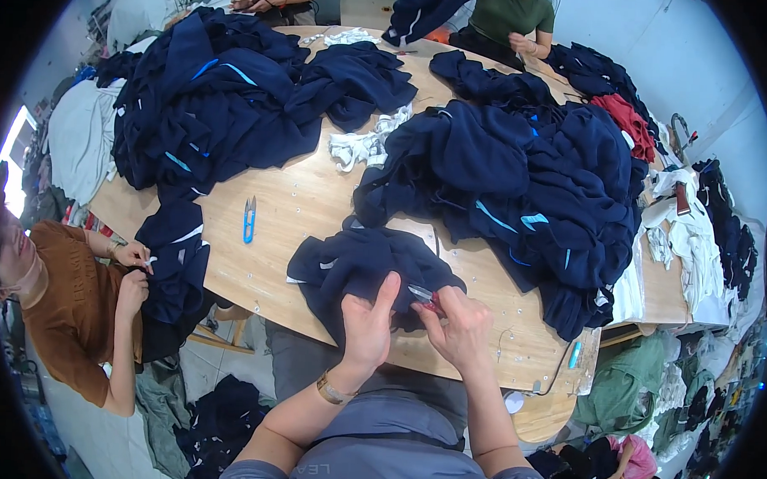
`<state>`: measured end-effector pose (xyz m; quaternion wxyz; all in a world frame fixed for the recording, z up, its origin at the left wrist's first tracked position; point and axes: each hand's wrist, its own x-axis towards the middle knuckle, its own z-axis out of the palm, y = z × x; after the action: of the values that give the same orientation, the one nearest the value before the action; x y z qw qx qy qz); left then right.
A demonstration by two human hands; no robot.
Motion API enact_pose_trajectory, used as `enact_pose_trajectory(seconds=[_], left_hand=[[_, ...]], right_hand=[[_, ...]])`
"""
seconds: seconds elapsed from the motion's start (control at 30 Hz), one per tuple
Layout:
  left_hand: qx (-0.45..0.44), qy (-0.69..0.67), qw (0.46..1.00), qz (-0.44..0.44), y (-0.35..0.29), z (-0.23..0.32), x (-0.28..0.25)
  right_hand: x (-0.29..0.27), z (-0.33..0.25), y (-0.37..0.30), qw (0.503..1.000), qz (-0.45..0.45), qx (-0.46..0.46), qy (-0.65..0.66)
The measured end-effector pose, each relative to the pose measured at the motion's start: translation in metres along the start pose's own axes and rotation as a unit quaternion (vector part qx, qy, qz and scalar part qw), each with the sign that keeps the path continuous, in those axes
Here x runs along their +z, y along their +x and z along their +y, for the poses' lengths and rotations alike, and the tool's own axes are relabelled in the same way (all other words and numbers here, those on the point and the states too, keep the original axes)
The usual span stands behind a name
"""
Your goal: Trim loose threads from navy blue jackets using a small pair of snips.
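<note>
Navy garment (357, 268), matte, softly crumpled, on pale-wood tbl (318, 191). L hand (366, 330) grips its cloth; R hand (461, 328) is closed round red-handled metal snips (426, 298).

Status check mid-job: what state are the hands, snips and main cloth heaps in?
Right hand: closed on the red-handled snips
Red-handled snips: held, blades toward the left; blade gap too small to judge
Left hand: thumb raised, at the navy garment; grip partly hidden
Navy garment: bunched, unfolded
Blue snips: lying unheld
Left navy heap: tangled
Right navy heap: tangled
Red cloth: crumpled
</note>
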<state>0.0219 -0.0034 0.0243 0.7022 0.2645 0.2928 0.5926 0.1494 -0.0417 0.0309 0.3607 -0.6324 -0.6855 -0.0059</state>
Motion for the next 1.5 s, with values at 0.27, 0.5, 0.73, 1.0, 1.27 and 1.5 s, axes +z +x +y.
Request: enact_pose_trajectory(seconds=[0.27,0.5,0.73,1.0,1.27,1.5], left_hand=[[-0.014,0.004,1.0,-0.003,0.002,0.002,-0.002],[-0.085,-0.024,0.996,-0.022,0.002,0.006,-0.008],[-0.075,0.093,0.991,-0.051,0.0,0.009,-0.011],[0.045,0.464,0.874,-0.134,0.014,0.02,-0.016],[0.408,0.709,0.571,-0.073,0.089,0.15,0.062],[0.56,0.758,0.268,-0.202,0.139,0.251,0.065]], right_hand=[[-0.001,0.0,0.001,0.994,-0.006,0.072,0.083],[0.012,-0.02,0.007,0.962,0.025,0.105,0.252],[0.019,-0.009,-0.017,0.865,0.047,0.157,0.475],[0.014,0.004,0.023,0.969,-0.004,0.088,0.233],[-0.086,0.06,0.154,0.979,0.204,-0.013,-0.015],[-0.202,0.088,0.21,0.97,0.089,0.127,0.188]])
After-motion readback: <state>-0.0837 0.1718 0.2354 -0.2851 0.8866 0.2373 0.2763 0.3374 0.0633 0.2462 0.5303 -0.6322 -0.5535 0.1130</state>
